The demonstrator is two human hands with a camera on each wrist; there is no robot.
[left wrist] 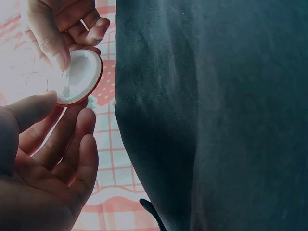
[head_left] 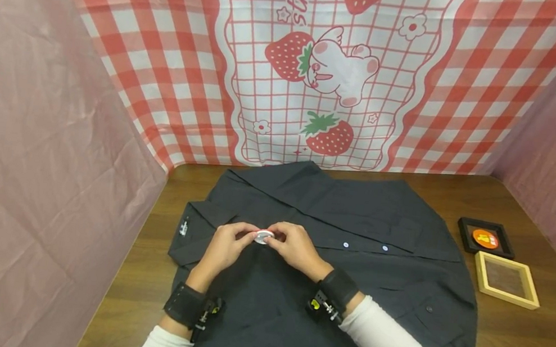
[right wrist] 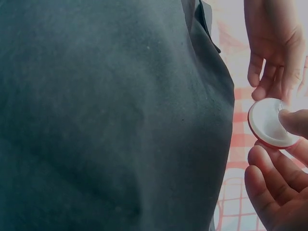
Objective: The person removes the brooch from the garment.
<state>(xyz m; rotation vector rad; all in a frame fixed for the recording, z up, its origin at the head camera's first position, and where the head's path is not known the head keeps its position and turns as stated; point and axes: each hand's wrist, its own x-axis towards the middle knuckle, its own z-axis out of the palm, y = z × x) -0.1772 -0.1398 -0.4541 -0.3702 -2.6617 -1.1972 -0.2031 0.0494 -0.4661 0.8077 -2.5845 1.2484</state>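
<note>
Both hands meet at a round pin-back badge (head_left: 263,236), held above a dark button-up shirt (head_left: 264,302). The badge's white back and red rim show in the left wrist view, with a thin metal pin across the back. My left hand (head_left: 224,246) pinches one edge of it between thumb and fingers. From the opposite side my right hand (head_left: 297,247) grips it, its thumb on the white back (right wrist: 269,122) by the pin. Whether the pin is clasped or loose is too small to tell. The badge's front faces away from both wrist views.
On the wooden table (head_left: 499,344) at right lie a black square frame (head_left: 467,234) holding an orange round badge (head_left: 485,238) and a pale yellow frame (head_left: 530,288). A strawberry-print cloth (head_left: 313,132) hangs behind; pink curtains (head_left: 55,161) flank both sides.
</note>
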